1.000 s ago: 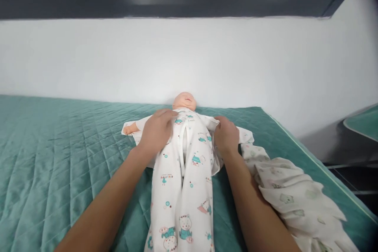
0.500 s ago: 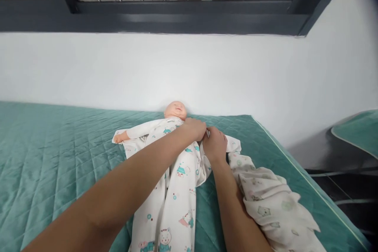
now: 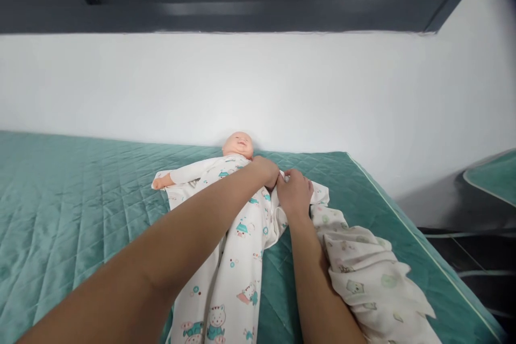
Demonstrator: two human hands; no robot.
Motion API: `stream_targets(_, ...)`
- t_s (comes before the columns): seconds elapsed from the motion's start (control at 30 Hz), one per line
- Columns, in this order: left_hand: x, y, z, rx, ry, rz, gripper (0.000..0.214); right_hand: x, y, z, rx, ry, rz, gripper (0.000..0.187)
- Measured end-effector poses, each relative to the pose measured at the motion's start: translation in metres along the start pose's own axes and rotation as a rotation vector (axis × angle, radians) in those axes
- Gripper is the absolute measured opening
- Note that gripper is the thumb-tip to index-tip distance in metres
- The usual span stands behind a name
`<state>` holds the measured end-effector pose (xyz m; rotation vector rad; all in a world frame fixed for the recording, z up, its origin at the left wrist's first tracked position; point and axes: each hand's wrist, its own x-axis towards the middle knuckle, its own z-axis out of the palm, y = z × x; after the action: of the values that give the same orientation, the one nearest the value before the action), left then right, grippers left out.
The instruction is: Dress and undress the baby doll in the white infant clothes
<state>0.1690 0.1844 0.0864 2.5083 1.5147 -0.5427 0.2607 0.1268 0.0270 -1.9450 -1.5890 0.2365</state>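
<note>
A baby doll lies on its back, head toward the wall, with white printed baby clothes over its body and legs. Its arm on the left stretches out in a white sleeve, the small hand showing. My left hand reaches across the doll's chest, fingers closed at the sleeve on the right side. Close beside it, my right hand has its fingers bent and pressed on the same sleeve. The doll's arm on that side is hidden by my hands and the cloth.
A crumpled white printed cloth lies right of my right forearm. Everything rests on a green quilted cover, whose edge runs down the right. Behind stand a white wall and a dark window frame. Another green surface is at far right.
The view has tilted down slightly. Both hands stay at the sleeve on the right, and my right fingers have shifted a little; the doll lies as before.
</note>
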Motion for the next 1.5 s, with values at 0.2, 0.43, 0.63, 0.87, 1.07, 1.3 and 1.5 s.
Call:
stream_targets(0.2, -0.017, -0.008, -0.007, 0.031, 0.062, 0.034, 0.03, 0.001, 0.002, -0.003, 0.106, 0.026, 0.019, 0.028)
stream_targets(0.43, -0.036, -0.031, -0.018, 0.009, 0.127, 0.072, 0.037, 0.007, 0.011, -0.002, 0.293, 0.049, 0.086, 0.032)
stream_targets(0.63, -0.049, -0.051, -0.027, 0.003, 0.169, 0.021, 0.039, 0.012, 0.015, -0.006, 0.48, 0.092, 0.153, 0.025)
stream_targets(0.87, -0.07, -0.076, -0.033, -0.013, 0.225, -0.014, 0.04, 0.023, 0.028, 0.001, 0.816, 0.138, 0.23, 0.026)
stream_targets(1.07, -0.077, -0.077, -0.025, -0.087, 0.226, 0.027, 0.031, 0.025, 0.029, 0.001, 1.203, -0.006, 0.357, 0.029)
stream_targets(1.3, -0.068, -0.064, -0.012, -0.139, 0.198, 0.112, 0.03, 0.027, 0.031, -0.001, 1.421, -0.209, 0.528, 0.013)
stream_targets(1.5, -0.06, -0.054, -0.002, -0.152, 0.188, 0.119, 0.027, 0.029, 0.03, -0.002, 1.464, -0.146, 0.616, 0.009)
